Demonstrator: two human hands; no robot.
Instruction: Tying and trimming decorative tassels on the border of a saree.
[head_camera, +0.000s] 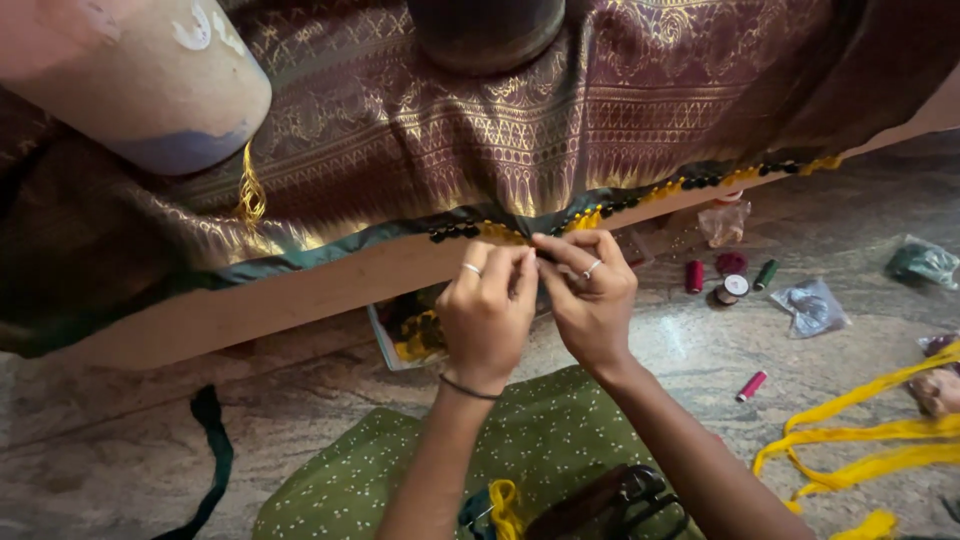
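Note:
A maroon and gold patterned silk cloth (600, 100) lies draped over a low wooden board (300, 295). Its dark green edge carries a row of black and yellow tassel knots (600, 212). My left hand (487, 315) and my right hand (592, 300) meet at that edge, fingers pinched together on the trim near a yellow knot. Each hand wears a ring; the left wrist has a thin bangle. What sits between the fingertips is too small to make out.
Red, maroon and green thread spools (730, 275) and another red spool (751, 385) lie on the stone floor. Yellow thread bundles (870, 440) sprawl at right, small plastic bags (812, 308) nearby. Green dotted cloth (540, 440) covers my lap. A clay pot (150, 80) weighs the cloth.

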